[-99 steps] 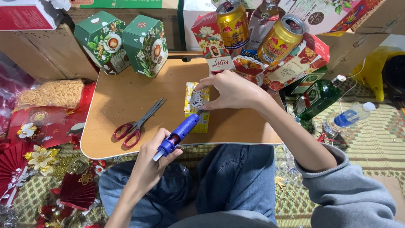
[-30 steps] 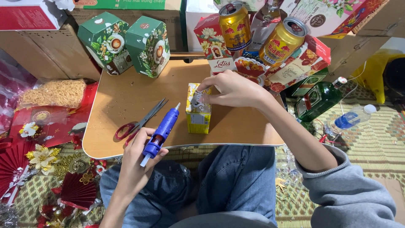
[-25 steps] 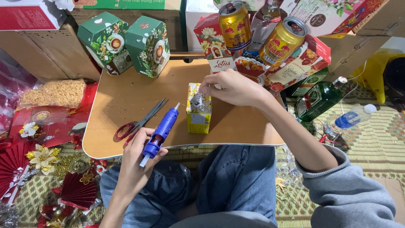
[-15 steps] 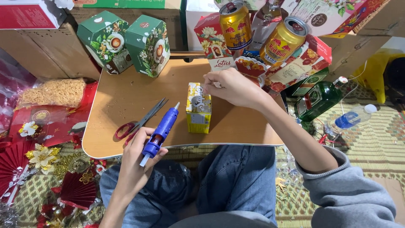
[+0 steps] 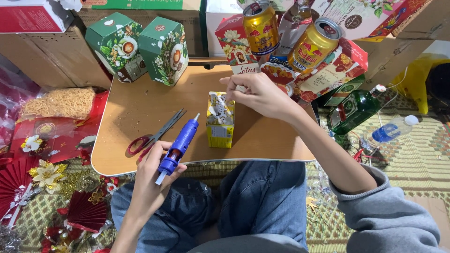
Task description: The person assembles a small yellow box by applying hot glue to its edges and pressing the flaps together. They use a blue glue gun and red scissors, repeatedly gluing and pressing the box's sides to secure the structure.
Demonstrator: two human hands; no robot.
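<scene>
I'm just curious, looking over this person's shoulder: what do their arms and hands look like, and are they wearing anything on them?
Both hands are bare: no gloves, and no rings or watch that show. The right hand leads back along a bare forearm to a grey sweatshirt sleeve pushed up near the elbow. The left hand and its forearm are bare as far as the picture's edge; no sleeve shows there.

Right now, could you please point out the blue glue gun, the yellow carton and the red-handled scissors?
Blue glue gun (image 5: 179, 144), head view, middle of its barrel.
Yellow carton (image 5: 219, 132), head view, lower front face.
Red-handled scissors (image 5: 139, 144), head view, on a red handle loop.
</scene>
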